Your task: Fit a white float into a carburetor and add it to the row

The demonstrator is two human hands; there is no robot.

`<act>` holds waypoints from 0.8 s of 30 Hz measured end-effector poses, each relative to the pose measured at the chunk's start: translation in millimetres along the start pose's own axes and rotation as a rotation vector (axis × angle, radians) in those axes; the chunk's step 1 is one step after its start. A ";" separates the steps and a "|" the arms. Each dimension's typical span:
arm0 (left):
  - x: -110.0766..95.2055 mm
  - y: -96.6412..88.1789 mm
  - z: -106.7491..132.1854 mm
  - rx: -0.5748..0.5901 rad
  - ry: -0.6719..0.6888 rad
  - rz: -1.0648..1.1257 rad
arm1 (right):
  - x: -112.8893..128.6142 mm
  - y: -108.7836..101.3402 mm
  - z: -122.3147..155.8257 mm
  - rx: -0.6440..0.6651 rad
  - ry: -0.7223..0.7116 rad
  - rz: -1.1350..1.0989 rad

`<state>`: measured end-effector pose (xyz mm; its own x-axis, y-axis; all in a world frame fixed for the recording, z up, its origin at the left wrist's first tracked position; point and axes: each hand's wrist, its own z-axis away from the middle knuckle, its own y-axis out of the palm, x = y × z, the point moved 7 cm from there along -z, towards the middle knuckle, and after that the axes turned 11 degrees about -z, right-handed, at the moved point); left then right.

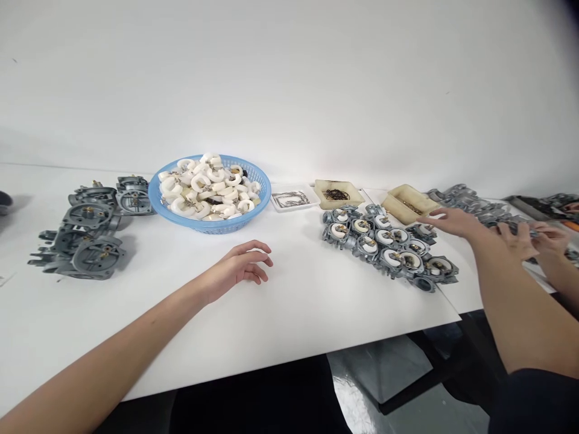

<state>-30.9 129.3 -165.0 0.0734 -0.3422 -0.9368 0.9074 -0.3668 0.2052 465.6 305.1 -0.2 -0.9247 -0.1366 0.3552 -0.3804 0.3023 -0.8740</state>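
My left hand (239, 268) hovers over the white table in front of the blue basket, its fingers apart and loosely bent, with nothing in it. At the right, my right hand (450, 222) is stretched out above a grey metal carburetor body (423, 232) at the edge of a group; its fingers look apart, and I cannot tell whether they touch the metal. That group of carburetor bodies (391, 256) has white ring-shaped floats set in many of the open bowls. The blue basket (209, 225) is heaped with loose white floats (212, 187).
More carburetor bodies (90, 232) without floats stand at the left. Along the back are a white tray (294, 198) of thin metal pieces, a tub (339, 191) with dark rings and a tub (404, 204) with small brass-coloured parts. A co-worker's hands (520, 240) handle a part at far right.
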 end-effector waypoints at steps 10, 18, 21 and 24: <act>1.8 -5.5 -2.8 -0.001 -0.004 0.055 | 234.6 94.4 97.6 0.127 -0.441 -0.423; 2.1 -3.6 -4.7 0.024 0.007 0.066 | 294.6 205.5 191.0 0.451 -0.930 -0.422; 1.5 -2.8 -4.1 0.022 -0.005 0.059 | 284.2 206.0 184.6 0.475 -0.890 -0.476; 1.6 -3.5 -3.4 0.016 -0.014 0.051 | 285.3 203.3 185.9 0.492 -0.916 -0.372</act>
<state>-32.6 132.9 -168.2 0.1131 -0.3726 -0.9211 0.8958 -0.3627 0.2568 126.7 152.2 -138.2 -0.3170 -0.8497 0.4212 -0.3984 -0.2837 -0.8722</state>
